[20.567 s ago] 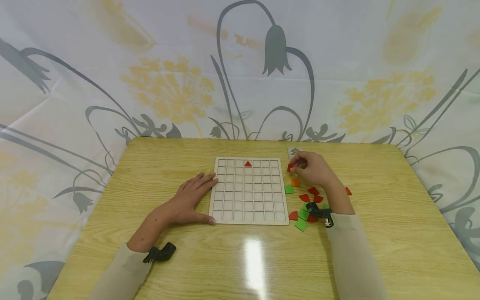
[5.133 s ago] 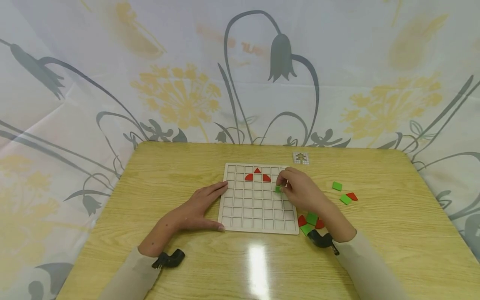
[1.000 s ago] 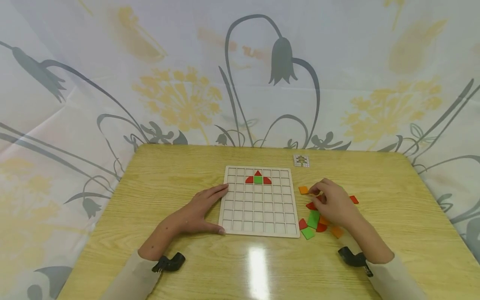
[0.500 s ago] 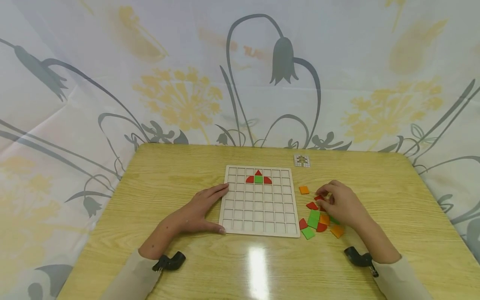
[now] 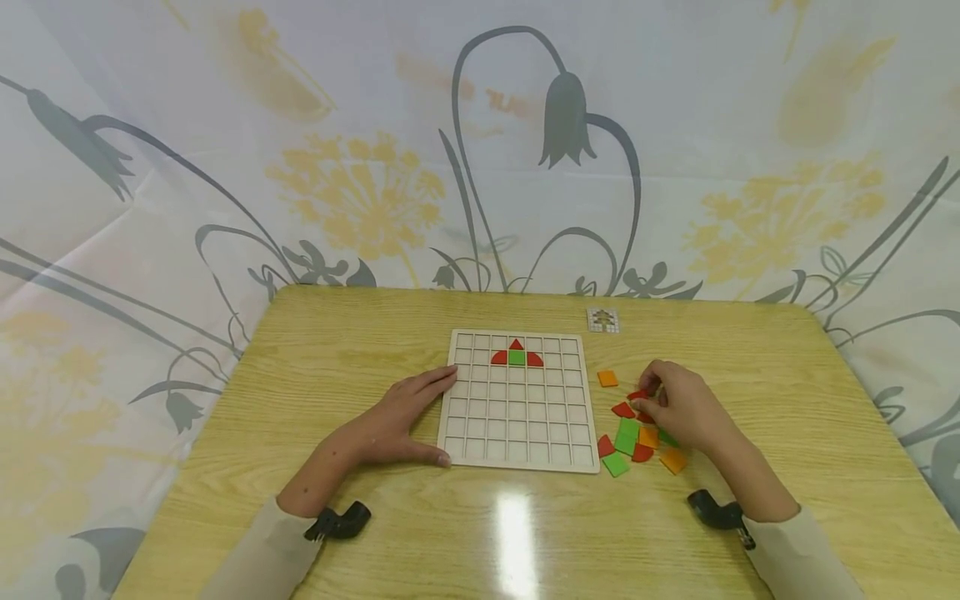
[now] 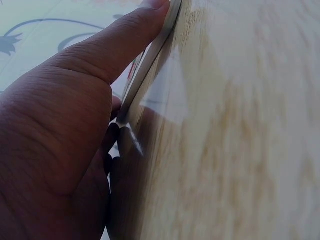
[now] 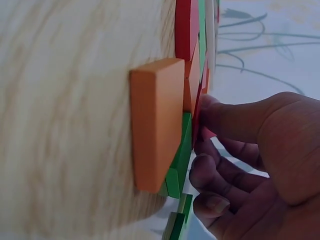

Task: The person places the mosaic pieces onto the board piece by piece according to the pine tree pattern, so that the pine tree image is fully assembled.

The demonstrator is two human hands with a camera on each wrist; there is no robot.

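Observation:
A pale wooden grid board (image 5: 486, 410) lies mid-table. Near its top edge sit a red triangle (image 5: 516, 344), a red quarter-circle tile (image 5: 499, 358) on the left, another red quarter-circle (image 5: 535, 359) on the right, and a green square tile (image 5: 517, 357) between them. My left hand (image 5: 390, 425) rests with straight fingers against the board's left edge, thumb at the lower-left corner. Right of the board, my right hand (image 5: 684, 408) pinches a red quarter-circle (image 7: 208, 133) between thumb and index finger, low among loose tiles. The fingers partly hide that piece.
Loose tiles lie right of the board: green squares (image 5: 626, 435), an orange square (image 5: 607, 378), another orange square (image 5: 672, 460) and several red quarter-circles (image 5: 622, 410). A small pattern card (image 5: 603, 320) lies beyond the board. A printed curtain (image 5: 360, 192) stands behind the table.
Since the oldest frame, two red quarter-circles and the green square have joined the triangle on the board. Within the last second my right hand shifted slightly right among the loose tiles. Left hand stays put.

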